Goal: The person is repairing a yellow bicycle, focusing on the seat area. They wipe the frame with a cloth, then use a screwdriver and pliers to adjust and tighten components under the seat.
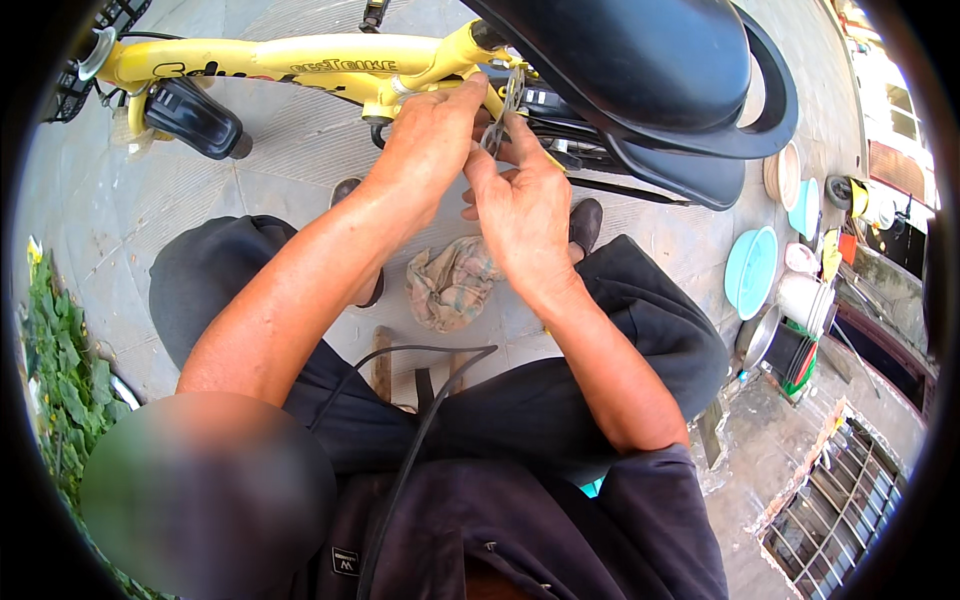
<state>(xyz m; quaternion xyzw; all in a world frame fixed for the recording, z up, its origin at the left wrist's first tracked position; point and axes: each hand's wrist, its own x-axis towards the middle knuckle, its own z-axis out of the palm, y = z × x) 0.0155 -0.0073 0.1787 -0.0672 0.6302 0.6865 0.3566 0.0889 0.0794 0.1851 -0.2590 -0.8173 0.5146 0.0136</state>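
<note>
A yellow bicycle frame stretches across the top of the view, with a black saddle to its right. My left hand reaches over the lower frame joint, its fingertips bent behind the tube and partly hidden. Close beside it, my right hand pinches the lower end of a flat silver metal piece with holes. That piece stands nearly upright between my two hands; its exact kind cannot be made out. Black cables and rods run just right of my right fingers.
A crumpled cloth lies on the paving between my feet. One black pedal sticks out at the left. Turquoise basins, buckets and a floor grate are on the right. Green plants line the left edge.
</note>
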